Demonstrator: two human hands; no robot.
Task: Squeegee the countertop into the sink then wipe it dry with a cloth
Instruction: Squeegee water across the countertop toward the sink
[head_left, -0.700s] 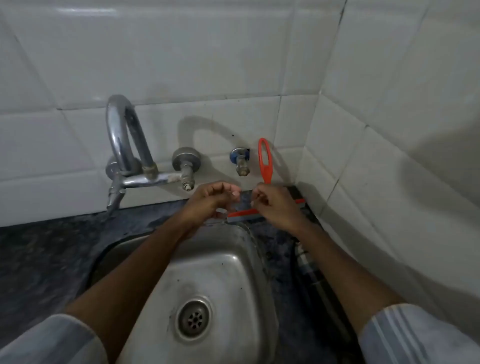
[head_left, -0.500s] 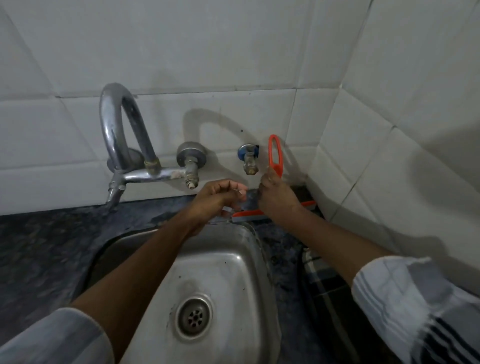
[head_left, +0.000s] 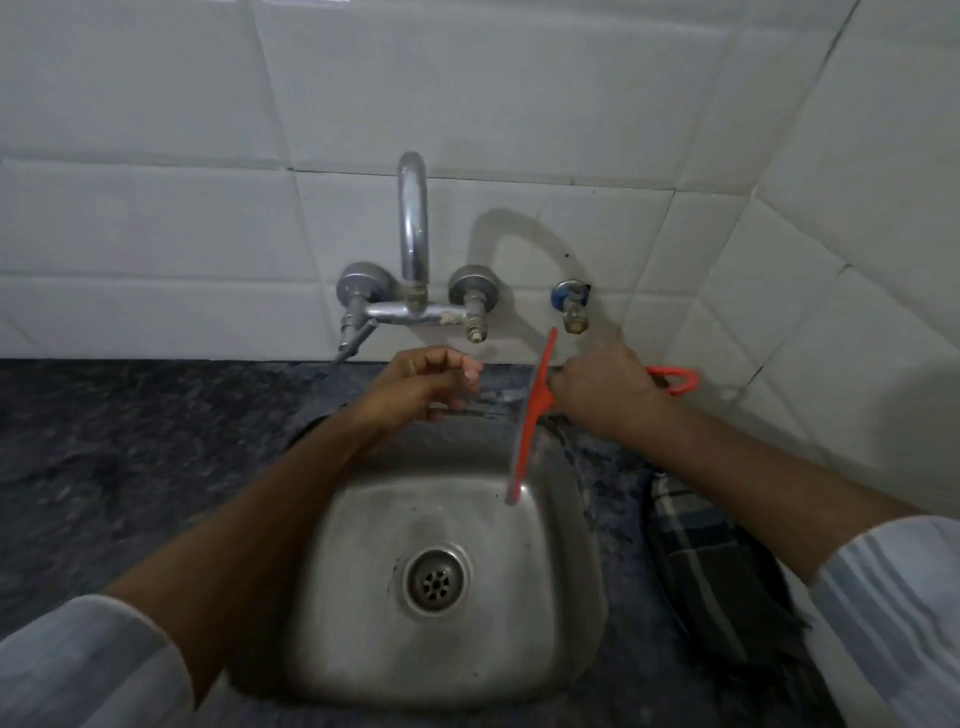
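Observation:
My right hand (head_left: 605, 392) grips the handle of an orange squeegee (head_left: 532, 410). Its blade runs front to back over the sink's right rim, and the loop end of the handle pokes out to the right of my fist. My left hand (head_left: 428, 384) hovers above the sink's back rim with the fingers loosely curled and nothing in them. The steel sink (head_left: 566, 649) sits in a dark speckled countertop (head_left: 130, 447). A dark checked cloth (head_left: 711, 566) lies on the counter to the right of the sink, partly under my right forearm.
A chrome tap (head_left: 413, 249) with two valves is fixed to the white tiled wall behind the sink. A small angle valve (head_left: 571, 304) sits to its right. The tiled side wall (head_left: 857, 260) closes in on the right.
The squeegee has turned from lying crosswise with its handle upright to lying front to back, handle pointing right. The camera has swung left, so the tap sits mid-frame.

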